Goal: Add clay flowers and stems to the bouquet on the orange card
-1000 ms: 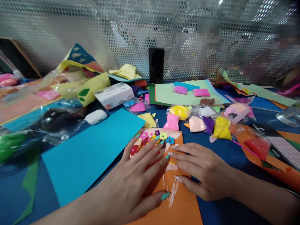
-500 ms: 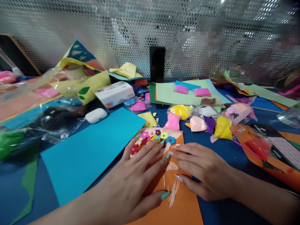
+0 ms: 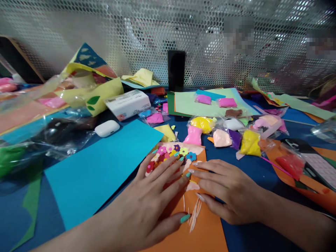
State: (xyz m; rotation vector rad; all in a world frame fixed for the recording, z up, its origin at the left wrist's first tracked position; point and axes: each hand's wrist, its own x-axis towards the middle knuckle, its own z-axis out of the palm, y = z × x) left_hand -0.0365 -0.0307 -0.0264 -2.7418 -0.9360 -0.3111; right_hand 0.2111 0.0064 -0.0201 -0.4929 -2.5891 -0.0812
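While left hand (image 3: 154, 197) and right hand (image 3: 228, 189) lie uncurled, multicoloured clay-flower cluster (image 3: 172, 153) sits partly under left; oblong orange paper (image 3: 207, 234) points away.

Behind the dark blue tabletop (image 3: 265, 177), a silvery perforated screen (image 3: 154, 38) with bright glints (image 3: 311, 7) toward the upper right.

Orange sheet (image 3: 207, 231), multicoloured flowers (image 3: 184, 151), plain turquoise paper (image 3: 102, 171), pale-green sheet (image 3: 183, 105)
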